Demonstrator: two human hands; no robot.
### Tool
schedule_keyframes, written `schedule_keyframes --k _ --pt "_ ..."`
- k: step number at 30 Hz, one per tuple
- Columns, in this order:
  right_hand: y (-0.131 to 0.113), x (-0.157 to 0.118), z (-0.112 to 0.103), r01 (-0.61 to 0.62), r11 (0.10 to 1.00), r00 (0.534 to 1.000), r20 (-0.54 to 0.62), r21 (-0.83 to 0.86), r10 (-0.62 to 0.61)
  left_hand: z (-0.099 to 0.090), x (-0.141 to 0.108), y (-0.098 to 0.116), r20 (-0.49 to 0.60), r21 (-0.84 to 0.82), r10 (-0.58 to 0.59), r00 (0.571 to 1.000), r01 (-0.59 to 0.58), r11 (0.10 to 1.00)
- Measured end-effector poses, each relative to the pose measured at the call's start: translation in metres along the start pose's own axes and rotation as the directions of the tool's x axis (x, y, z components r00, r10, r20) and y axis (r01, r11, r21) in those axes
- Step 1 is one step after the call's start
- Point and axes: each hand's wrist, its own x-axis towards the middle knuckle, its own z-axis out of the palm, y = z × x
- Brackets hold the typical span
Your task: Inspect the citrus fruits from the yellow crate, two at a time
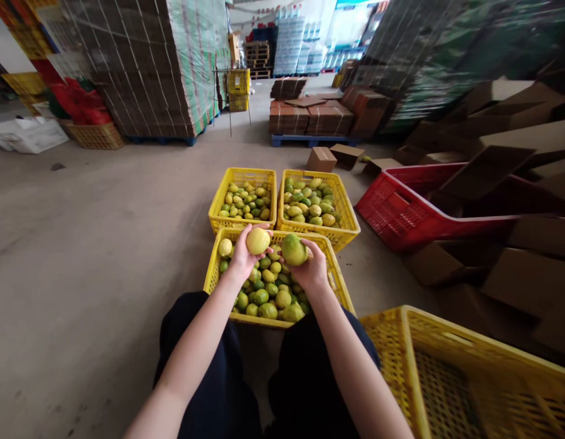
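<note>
My left hand [244, 255] holds a pale yellow lemon [258, 241], its fingers curved under and behind the fruit. In my right hand [313, 266] is a larger green lemon [294, 250], gripped from the right side. Both hands are over the near yellow crate [211, 274], which holds many green and yellow lemons [268, 292]. Just beyond it stand two more yellow crates with lemons, the left one [213, 210] with smaller fruit and the right one [350, 219] beside it.
A yellow crate [403, 360] stands at the lower right. Behind it are a red crate [392, 213] and a heap of cardboard boxes [529, 256]. Flattened cardboard bundles [328, 119] lie on a blue pallet farther back, between tall wrapped stacks [131, 67].
</note>
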Motion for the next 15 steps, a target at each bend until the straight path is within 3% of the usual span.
schedule_keyframes --k 4,10,15 --pt "-0.001 0.001 -0.002 0.053 0.999 0.991 0.121 0.010 -0.054 0.003 -0.003 0.001 -0.012 -0.108 -0.003 1.000 0.002 0.994" --pt "0.004 0.001 -0.001 0.244 0.963 0.956 0.140 0.113 -0.259 0.012 0.002 -0.008 -0.075 -0.415 -0.002 0.997 -0.029 0.909" --pt "0.010 -0.002 0.010 0.300 0.934 0.943 0.090 0.192 -0.321 0.014 0.015 -0.022 -0.137 -0.541 0.048 0.989 -0.115 0.833"
